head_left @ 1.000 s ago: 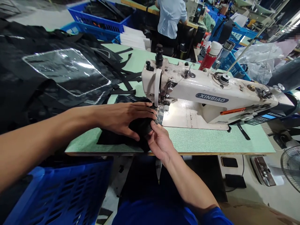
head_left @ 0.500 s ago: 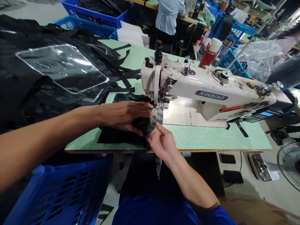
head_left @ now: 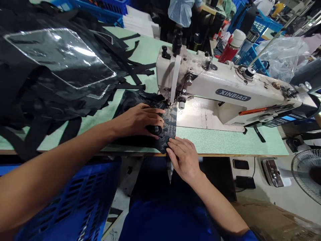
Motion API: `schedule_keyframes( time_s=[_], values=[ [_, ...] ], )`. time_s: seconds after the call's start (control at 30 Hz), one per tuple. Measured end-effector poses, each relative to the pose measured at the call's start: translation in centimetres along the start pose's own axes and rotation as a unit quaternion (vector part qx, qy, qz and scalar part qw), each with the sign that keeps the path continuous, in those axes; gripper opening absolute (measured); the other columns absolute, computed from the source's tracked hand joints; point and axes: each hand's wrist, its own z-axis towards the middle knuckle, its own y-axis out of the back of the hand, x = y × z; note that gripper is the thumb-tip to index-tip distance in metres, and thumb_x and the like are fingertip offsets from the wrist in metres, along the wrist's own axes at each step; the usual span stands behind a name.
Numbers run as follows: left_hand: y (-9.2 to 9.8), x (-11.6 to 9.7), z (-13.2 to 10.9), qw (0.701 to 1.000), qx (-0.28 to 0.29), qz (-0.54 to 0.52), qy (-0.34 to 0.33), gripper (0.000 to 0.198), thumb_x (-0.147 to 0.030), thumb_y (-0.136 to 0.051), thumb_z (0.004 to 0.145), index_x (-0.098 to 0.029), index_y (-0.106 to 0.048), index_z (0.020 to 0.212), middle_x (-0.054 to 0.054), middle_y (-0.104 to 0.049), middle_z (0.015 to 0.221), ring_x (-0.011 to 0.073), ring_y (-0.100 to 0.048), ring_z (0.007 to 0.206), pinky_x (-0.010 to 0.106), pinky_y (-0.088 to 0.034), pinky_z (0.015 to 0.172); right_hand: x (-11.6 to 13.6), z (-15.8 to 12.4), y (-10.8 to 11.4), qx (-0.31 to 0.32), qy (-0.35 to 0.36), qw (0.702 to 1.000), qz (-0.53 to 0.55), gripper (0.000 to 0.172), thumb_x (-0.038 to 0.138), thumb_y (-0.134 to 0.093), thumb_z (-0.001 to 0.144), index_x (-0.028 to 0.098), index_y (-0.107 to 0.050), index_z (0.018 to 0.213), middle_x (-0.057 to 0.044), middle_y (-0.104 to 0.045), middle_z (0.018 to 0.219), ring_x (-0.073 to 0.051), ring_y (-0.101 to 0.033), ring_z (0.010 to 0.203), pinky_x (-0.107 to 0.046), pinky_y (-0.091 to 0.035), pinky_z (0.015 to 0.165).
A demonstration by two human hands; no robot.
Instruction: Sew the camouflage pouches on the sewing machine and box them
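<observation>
Pressing flat in the head camera's view, the left hand (head_left: 136, 120) lies on a dark camouflage-patterned woven fabric panel (head_left: 168, 129), its fingers (head_left: 152, 112) slightly apart and clamped on nothing, just beside a rounded black fabric bulge (head_left: 153, 130). The right hand (head_left: 183, 157) rests on the panel's near corner, fingers together and flat. The panel lies on a pale green textured tabletop (head_left: 225, 142), its far end reaching the metal presser foot (head_left: 170, 104) of a scuffed cream-white XINBIAO sewing machine (head_left: 225, 80). To the left heaps black camouflage cloth with a glossy clear vinyl window (head_left: 57, 57), with flat black webbing straps (head_left: 132, 68) trailing across the table. Below sits a blue perforated plastic crate (head_left: 67, 197). Beyond stand a red bottle (head_left: 230, 50) and a person in a pale blue shirt (head_left: 180, 10); a round wire-guarded fan (head_left: 307, 170) stands at right.
</observation>
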Motion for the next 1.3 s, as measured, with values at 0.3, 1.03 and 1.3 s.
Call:
schedule_keyframes(
  time_s=[0.3,1.03,1.3],
  values=[
    [-1.6,0.9,-0.7,0.998,-0.06,-0.023,-0.019,0.018,-0.037,-0.075,0.119,-0.026,-0.085,0.129,0.006,-0.091,0.149,0.0302,-0.066,0.167,0.044,-0.035,0.127,0.2,4.4,-1.8,0.028,-0.056,0.995,-0.083,0.028,0.038,-0.069,0.126,0.027,-0.092,0.139,-0.017,-0.087,0.137,-0.037,-0.079,0.125,-0.054,-0.064,0.106],
    [-2.5,1.8,-0.3,0.993,-0.087,0.056,-0.065,0.024,-0.034,-0.069,0.114,-0.033,-0.09,0.126,0.001,-0.092,0.146,0.0313,-0.078,0.155,0.05,-0.049,0.115,1.5,1.0,-0.6,-0.076,0.12,0.981,-0.129,0.027,0.029,-0.069,0.127,0.018,-0.092,0.136,-0.011,-0.095,0.135,-0.028,-0.089,0.124,-0.042,-0.077,0.112],
    [-2.6,2.8,0.4,0.994,-0.089,0.055,-0.041,0.022,-0.044,-0.078,0.11,-0.035,-0.09,0.126,0.002,-0.092,0.146,0.0355,-0.078,0.154,0.054,-0.047,0.124,0.7,1.5,-1.1,-0.024,0.086,0.988,-0.127,0.028,0.028,-0.073,0.124,0.019,-0.091,0.143,-0.012,-0.092,0.146,-0.028,-0.088,0.135,-0.042,-0.074,0.119]
  ],
)
